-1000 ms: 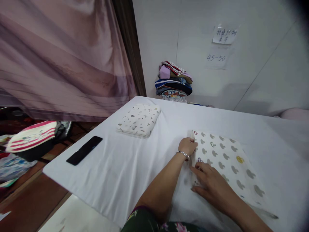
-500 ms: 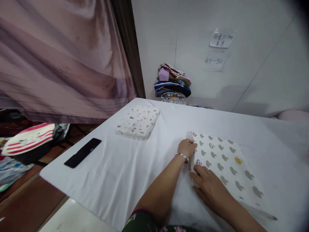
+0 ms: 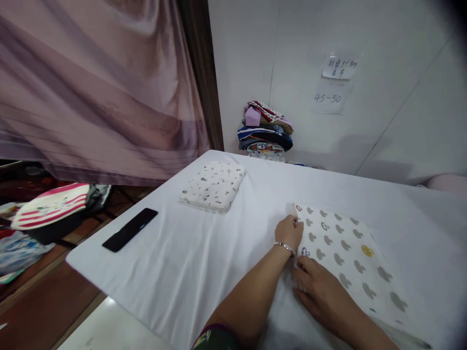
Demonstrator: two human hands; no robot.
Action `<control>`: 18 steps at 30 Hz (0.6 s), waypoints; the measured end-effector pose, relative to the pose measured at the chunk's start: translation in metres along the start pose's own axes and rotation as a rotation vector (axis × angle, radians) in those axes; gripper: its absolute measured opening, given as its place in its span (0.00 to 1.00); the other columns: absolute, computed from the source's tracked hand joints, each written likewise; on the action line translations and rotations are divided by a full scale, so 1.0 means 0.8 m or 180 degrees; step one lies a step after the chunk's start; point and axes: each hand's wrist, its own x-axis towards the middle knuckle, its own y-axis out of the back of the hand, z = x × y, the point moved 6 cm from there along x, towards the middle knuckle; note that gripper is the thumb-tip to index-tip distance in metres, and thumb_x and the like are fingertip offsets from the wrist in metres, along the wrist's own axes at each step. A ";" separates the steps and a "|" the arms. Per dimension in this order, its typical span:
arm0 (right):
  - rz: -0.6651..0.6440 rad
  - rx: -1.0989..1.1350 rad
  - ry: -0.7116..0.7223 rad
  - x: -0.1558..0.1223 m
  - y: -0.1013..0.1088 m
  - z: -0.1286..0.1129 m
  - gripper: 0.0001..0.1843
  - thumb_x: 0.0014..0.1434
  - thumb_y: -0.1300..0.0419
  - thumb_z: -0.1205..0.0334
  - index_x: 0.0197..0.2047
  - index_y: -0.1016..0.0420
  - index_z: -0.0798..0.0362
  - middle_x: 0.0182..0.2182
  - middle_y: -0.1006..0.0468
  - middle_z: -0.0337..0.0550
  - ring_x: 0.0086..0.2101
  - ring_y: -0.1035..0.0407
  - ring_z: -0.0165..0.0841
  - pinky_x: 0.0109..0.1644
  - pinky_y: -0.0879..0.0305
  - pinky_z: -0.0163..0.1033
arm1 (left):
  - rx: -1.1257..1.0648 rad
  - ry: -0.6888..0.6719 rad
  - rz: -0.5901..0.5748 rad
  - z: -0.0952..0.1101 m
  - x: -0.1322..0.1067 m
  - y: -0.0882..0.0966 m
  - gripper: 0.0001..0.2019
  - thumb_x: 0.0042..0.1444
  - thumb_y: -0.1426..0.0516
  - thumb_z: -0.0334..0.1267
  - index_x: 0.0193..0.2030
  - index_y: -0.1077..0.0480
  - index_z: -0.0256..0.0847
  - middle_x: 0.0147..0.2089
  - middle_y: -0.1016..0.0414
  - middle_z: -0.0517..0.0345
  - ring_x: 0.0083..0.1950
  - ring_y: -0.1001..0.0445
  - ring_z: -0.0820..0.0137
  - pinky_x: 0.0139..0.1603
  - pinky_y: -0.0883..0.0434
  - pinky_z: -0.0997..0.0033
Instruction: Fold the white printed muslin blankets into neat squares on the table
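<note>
A folded white cloth with grey mushroom-like shapes (image 3: 350,257) lies on the right part of the table, a few of its shapes coloured. My left hand (image 3: 289,232), with a silver bracelet at the wrist, is closed on its left edge near the far corner. Lower on that same edge, my right hand (image 3: 316,287) has its fingers curled at the cloth's border, the thumb on the near side. Its fingertips are partly hidden. Further off to the left lies another folded white cloth with small grey prints (image 3: 213,187), untouched.
A white covered table (image 3: 175,253) carries both cloths and a black phone (image 3: 130,229) at its left edge. Beyond it, a pile of folded fabrics (image 3: 265,131) stands against the wall. A pink curtain (image 3: 109,87) hangs at left above a striped item (image 3: 54,206).
My left fingers have curled closer round the cloth's edge. My right hand has drawn slightly back from the cloth's top toward its border. The whole view has shifted a little.
</note>
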 end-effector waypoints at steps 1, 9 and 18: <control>0.0004 0.0078 -0.0003 0.000 0.001 -0.001 0.09 0.53 0.48 0.69 0.39 0.33 0.52 0.42 0.34 0.48 0.41 0.37 0.38 0.42 0.36 0.44 | 0.0009 -0.0004 0.0026 0.000 -0.002 -0.001 0.11 0.54 0.49 0.42 0.39 0.28 0.44 0.36 0.23 0.56 0.39 0.27 0.65 0.39 0.33 0.70; -0.0150 0.0716 -0.0071 -0.014 0.021 -0.003 0.13 0.58 0.49 0.59 0.44 0.29 0.49 0.49 0.32 0.46 0.46 0.35 0.38 0.48 0.35 0.44 | -0.0094 -0.0044 0.0087 -0.002 -0.010 -0.004 0.14 0.56 0.50 0.44 0.43 0.28 0.44 0.39 0.23 0.55 0.41 0.27 0.65 0.41 0.34 0.69; 0.1427 0.0818 -0.0635 0.045 0.077 0.115 0.16 0.58 0.51 0.54 0.43 0.26 0.49 0.46 0.26 0.45 0.48 0.34 0.38 0.52 0.37 0.46 | -0.0189 -0.0036 -0.0011 -0.007 -0.007 -0.001 0.16 0.55 0.49 0.45 0.46 0.31 0.42 0.41 0.24 0.53 0.43 0.27 0.64 0.42 0.34 0.69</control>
